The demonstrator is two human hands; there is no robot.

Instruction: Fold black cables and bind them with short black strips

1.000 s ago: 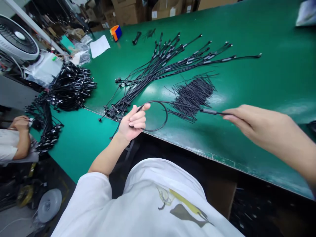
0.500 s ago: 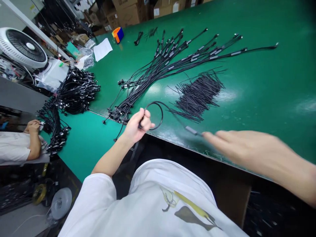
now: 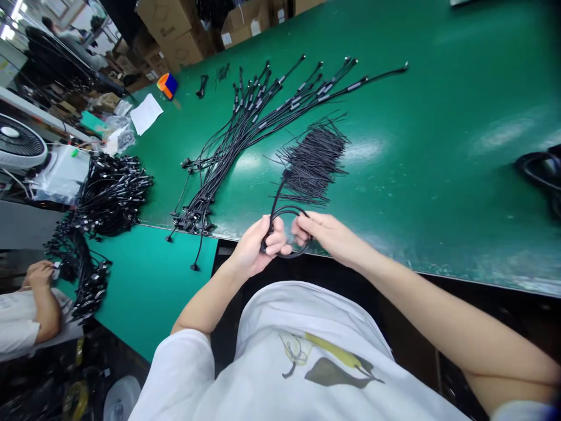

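My left hand (image 3: 258, 245) is closed around a coiled black cable (image 3: 287, 211) at the near edge of the green table (image 3: 438, 117). Facing it, my right hand (image 3: 326, 234) pinches the other side of the same coil. One cable end (image 3: 280, 187) sticks up out of the loop toward a pile of thin black ties (image 3: 313, 158). Beyond that pile, a fan of several long black cables (image 3: 263, 111) lies spread on the table.
A heap of coiled black cables (image 3: 109, 193) lies at the table's left end and hangs over it. Another person's hand (image 3: 39, 275) is at the far left. A fan (image 3: 17, 140), white paper (image 3: 146, 113), an orange-blue tape roll (image 3: 167, 85) and cardboard boxes (image 3: 175, 29) stand behind.
My right hand has come in from the right and met my left hand, and the cable's long tail has been wound into a small coil held by both hands.
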